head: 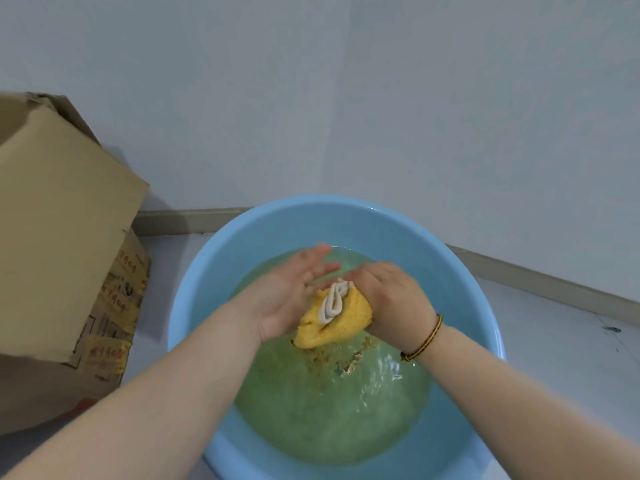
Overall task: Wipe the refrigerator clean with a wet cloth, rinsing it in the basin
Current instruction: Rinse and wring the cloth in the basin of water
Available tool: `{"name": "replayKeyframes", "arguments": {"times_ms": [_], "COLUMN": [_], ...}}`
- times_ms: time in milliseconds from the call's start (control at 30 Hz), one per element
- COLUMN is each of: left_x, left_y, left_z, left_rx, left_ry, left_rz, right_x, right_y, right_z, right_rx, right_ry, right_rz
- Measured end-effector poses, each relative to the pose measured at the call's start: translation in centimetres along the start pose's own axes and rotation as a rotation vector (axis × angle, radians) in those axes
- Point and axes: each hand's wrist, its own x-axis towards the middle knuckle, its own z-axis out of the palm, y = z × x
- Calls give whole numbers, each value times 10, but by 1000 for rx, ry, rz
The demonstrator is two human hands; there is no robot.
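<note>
In the centre of the frame, above the blue basin [214,258], my right hand [388,299] grips the yellow cloth [332,320] while my left hand [287,296] lies flat and open against it, so I would squeeze firmly and low, that drips fall into the water [329,410].

1. A blue basin [346,216] holds greenish water [329,410] with small floating scraps.
2. The right hand [391,299] grips a bunched yellow cloth [346,320] (white on its inner folds) above the water.
3. The left hand [287,292] lies flat against the cloth, fingers [318,261] straight.
4. A cardboard box [62,237] stands left of the basin, near the wall [346,98].
</note>
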Motion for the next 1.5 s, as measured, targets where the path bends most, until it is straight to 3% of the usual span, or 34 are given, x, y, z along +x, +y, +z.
{"name": "replayKeyframes", "arguments": {"times_ms": [67, 133, 233, 433, 567, 733, 967, 1067, 1167, 1267, 1400, 1500], "left_x": [-4, -6, 0, 27, 29, 18, 16, 17, 20, 20, -4, -21], "left_y": [-2, -2, 3, -14, -33, -33, -19, -22, -15, 4, 25, 37], "left_z": [3, 5, 15, 28, 19, 5, 0, 0, 7, 12, 30, 68], "left_rx": [230, 440, 788, 1480, 1706, 1879, 2236, 2151, 1708, 1327, 603, 343], "left_ry": [-151, -292, -182, 272, 499, 454, 207, 207, 332, 327, 302, 380], "left_rz": [-265, -420, -459, -227, -133, 6, 94, 58, -24, -80, -111, -56], "right_x": [5, 11, 14, 17, 27, 32, 21, 16, 18, 26, 36, 40], "right_y": [6, 4, 6, 1, -13, -15, -7, -7, -5, -4, -5, -7], "right_z": [0, -6, -6, 6, 17, 18, 22, 24, 17, 4, -29, -68], "right_rx": [-71, -146, -235, -314, -301, -218, 73, 133, 154, 206, 158, 173], "right_ry": [90, 115, 37, -231, -695, -829, -849, -834, -734, -632, -462, -310], "right_rz": [-161, -340, -438, -123, 201, 271, 419, 451, 498, 559, 685, 854]}}
